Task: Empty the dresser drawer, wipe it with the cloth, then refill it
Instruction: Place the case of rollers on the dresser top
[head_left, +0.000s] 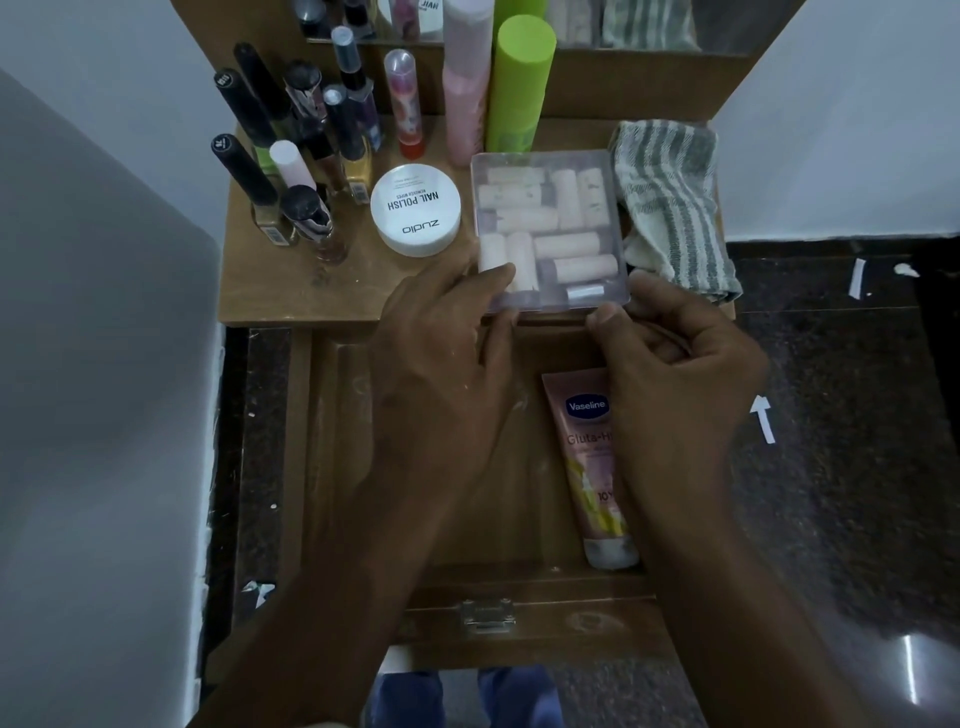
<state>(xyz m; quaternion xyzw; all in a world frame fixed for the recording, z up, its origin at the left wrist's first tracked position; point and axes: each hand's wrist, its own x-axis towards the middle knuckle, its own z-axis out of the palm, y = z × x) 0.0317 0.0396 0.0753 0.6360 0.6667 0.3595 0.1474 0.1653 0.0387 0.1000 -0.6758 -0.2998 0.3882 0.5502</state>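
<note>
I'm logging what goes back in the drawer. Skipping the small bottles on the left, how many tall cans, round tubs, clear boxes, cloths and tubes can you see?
Tall cans: 2 (pink can, green can)
Round white tub: 1
Clear box: 1
Striped cloth: 1
Tube: 1
Total: 6

You're at a home dressing table, bedroom corner likely. Landmark: the wooden dresser top (291, 291). On it stand nail polish bottles (311, 156), a white tub of nail polish remover wipes (415, 209) and spray cans (519, 83). Behind it a mirror (571, 21); around it white walls (841, 104) and dark speckled floor (841, 415).
</note>
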